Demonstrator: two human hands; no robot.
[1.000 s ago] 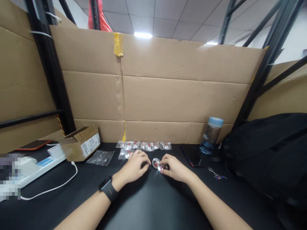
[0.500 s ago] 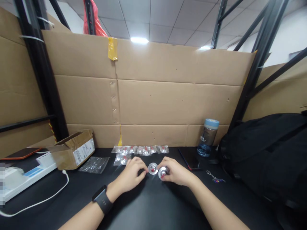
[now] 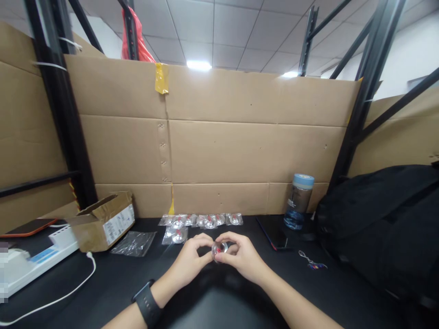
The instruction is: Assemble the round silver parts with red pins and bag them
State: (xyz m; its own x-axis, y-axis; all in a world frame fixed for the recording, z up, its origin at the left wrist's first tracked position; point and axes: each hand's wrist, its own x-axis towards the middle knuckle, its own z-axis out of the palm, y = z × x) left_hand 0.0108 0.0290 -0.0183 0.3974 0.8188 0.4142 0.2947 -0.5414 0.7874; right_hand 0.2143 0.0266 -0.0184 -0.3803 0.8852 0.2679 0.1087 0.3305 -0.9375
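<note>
My left hand (image 3: pixel 197 251) and my right hand (image 3: pixel 238 251) meet at the middle of the black table. Between their fingertips is a shiny, round, silvery disc (image 3: pixel 218 248) with a red spot at its centre. Thumb and fingers of each hand pinch its rim from opposite sides. Partly covered by the right fingers, another silvery edge shows behind it; I cannot tell how the two pieces join. Beyond the left hand lies a similar disc in a clear bag (image 3: pixel 178 235). Several more bagged discs (image 3: pixel 209 221) form a row along the cardboard wall.
At left stand an open cardboard box (image 3: pixel 118 224), an empty plastic bag (image 3: pixel 134 243) and a white power strip (image 3: pixel 44 260) with a cable. To the right are a phone (image 3: pixel 274 234), a water bottle (image 3: pixel 298 203), a keychain (image 3: pixel 313 264) and a black backpack (image 3: pixel 380 228).
Two discs lay side by side, the right one in my right hand. Both hands have now closed in, and the discs overlap between my fingertips. The view has tilted up slightly.
</note>
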